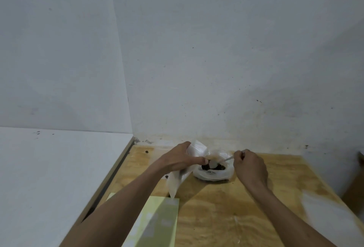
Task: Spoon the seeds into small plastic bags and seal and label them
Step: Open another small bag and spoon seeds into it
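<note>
A white plastic bag (pixel 213 174) rolled open on the wooden table holds dark brown seeds (pixel 221 167). My right hand (pixel 249 165) pinches the handle of a small clear plastic spoon (pixel 217 162), whose bowl sits over the seeds. My left hand (pixel 181 158) grips a small translucent plastic bag (pixel 178 179) just left of the seed bag, thumb stretched toward the spoon's bowl. The small bag hangs down to the table.
The plywood table (pixel 226 213) meets a grey wall at the back. A pale green sheet (pixel 155 225) lies near the front left under my forearm. A white surface (pixel 55 177) adjoins the table's left side. A brown object (pixel 354 187) stands at the right edge.
</note>
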Action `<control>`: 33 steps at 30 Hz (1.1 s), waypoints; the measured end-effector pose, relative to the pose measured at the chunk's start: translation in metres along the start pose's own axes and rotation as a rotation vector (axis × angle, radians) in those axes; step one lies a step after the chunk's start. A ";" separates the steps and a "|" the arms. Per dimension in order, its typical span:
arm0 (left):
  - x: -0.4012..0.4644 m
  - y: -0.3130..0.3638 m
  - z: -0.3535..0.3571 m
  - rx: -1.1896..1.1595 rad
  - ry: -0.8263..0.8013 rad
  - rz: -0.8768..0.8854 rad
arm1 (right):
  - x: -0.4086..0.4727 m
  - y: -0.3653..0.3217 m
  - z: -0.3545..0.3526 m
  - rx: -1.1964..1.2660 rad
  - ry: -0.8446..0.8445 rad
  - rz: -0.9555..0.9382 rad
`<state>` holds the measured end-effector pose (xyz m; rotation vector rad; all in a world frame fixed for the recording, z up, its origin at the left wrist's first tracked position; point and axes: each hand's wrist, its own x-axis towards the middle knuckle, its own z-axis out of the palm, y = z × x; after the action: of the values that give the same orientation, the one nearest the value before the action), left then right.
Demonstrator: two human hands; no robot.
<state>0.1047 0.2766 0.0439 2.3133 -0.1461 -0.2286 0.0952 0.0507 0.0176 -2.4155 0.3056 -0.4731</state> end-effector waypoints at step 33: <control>-0.017 -0.007 -0.017 -0.081 0.174 0.030 | 0.010 -0.076 -0.057 0.280 0.046 -0.473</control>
<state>0.0915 0.2963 0.0525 2.2366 -0.0827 -0.0174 0.0888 0.0733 0.1096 -2.1919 -0.3063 -0.7261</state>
